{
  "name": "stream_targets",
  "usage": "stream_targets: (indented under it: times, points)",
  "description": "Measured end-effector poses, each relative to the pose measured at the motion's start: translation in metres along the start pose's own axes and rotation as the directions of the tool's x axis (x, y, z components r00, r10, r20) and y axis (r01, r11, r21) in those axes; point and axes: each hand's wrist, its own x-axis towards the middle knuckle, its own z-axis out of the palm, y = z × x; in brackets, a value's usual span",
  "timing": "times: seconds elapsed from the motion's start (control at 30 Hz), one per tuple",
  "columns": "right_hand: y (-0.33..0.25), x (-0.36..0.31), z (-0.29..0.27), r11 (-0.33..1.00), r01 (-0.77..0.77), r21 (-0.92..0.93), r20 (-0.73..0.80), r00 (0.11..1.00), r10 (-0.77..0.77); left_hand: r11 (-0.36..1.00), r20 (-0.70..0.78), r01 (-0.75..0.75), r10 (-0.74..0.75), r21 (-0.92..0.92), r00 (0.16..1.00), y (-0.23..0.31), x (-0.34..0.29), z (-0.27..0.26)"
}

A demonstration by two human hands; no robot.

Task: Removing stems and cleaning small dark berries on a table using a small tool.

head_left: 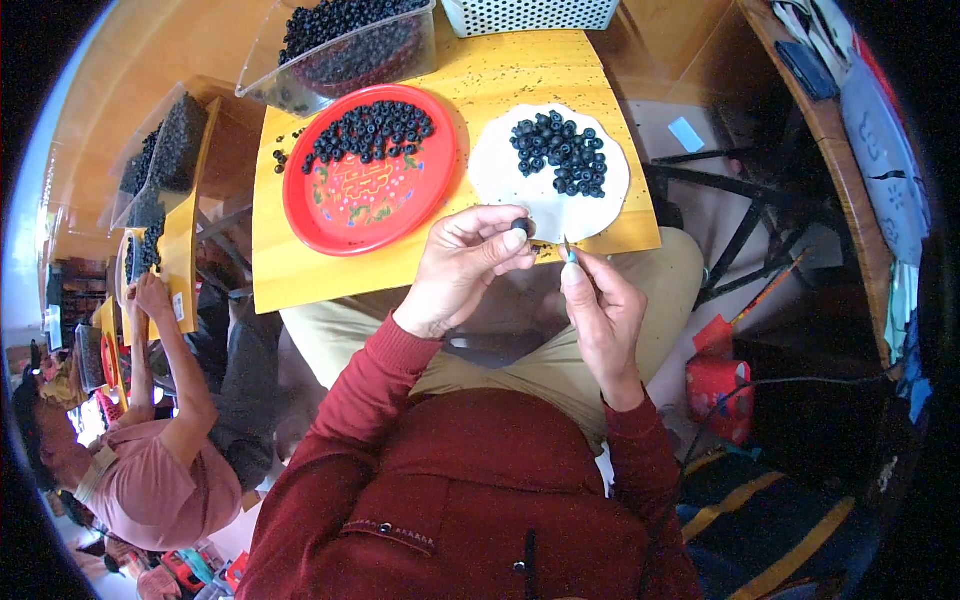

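My left hand (462,262) pinches one small black bead-like piece (520,226) between thumb and fingertips, above the table's near edge. In my right hand (606,315), thumb and forefinger close on a small, thin pointed tool (571,256) with a blue part, its tip upward beside the left fingers. Just beyond my hands lies a white scalloped plate (490,180) with a heap of round black beads (560,150), some showing a ring-shaped hole. To its left, a red oval tray (345,232) with printed decoration carries more black beads (375,130) along its far side.
Behind the tray stands a clear plastic bin (350,70) full of black beads, beside a white perforated basket (530,15). Dark crumbs dot the yellow table (290,285). At the left, a person in pink (165,475) works at another table. A red bag (720,395) sits at the right.
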Motion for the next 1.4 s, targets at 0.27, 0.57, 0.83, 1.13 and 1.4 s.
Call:
stream_targets:
  times: [0.27, 0.57, 0.83, 1.13, 1.4]
  points:
    - [-0.005, -0.003, 0.009, 0.995, 0.01, -0.099, 0.001, 1.0, -0.01, 0.994, 0.041, -0.006, 0.011, -0.108, 0.999, -0.002, -0.007, -0.01]
    - [-0.014, 0.001, 0.02, 0.953, 0.216, -0.214, 0.125, 0.973, -0.193, 0.993, 0.047, 0.002, 0.004, -0.119, 0.999, -0.004, -0.017, -0.015]
    - [-0.02, 0.004, 0.02, 0.914, 0.303, -0.269, 0.187, 0.948, -0.259, 0.994, 0.077, -0.028, 0.037, -0.109, 0.996, -0.002, -0.019, -0.011]
    - [-0.017, 0.005, 0.014, 0.914, 0.305, -0.267, 0.216, 0.943, -0.252, 0.992, 0.081, -0.017, 0.028, -0.128, 0.996, -0.006, -0.018, -0.008]
    - [-0.014, 0.007, 0.01, 0.909, 0.331, -0.252, 0.212, 0.936, -0.282, 0.989, 0.086, -0.002, 0.015, -0.149, 0.996, -0.008, -0.017, -0.004]
